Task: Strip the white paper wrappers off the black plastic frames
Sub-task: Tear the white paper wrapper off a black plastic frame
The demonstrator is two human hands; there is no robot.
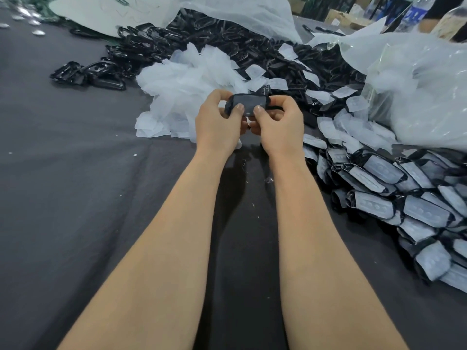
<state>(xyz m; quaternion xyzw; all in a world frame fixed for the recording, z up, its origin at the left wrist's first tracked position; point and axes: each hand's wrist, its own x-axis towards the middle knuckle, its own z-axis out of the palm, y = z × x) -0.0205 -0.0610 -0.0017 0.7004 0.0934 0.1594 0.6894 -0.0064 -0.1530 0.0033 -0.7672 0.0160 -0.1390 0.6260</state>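
Head: hands [217, 122] [281, 123] grip frame [249, 103], seemingly unwrapped.

I count two grips, a left grip [217, 122] and a right grip [280, 122], and one black plastic frame [249, 103] between them. Three heaps, past counting: bare black frames [227, 44], loose white paper wrappers [182, 82], paper-wrapped frames [417, 198].

We can read no text here. The only lettering we find is white marks on the blue label [414, 15] of a clear bottle [425, 2] at the far right, too blurred to make out.
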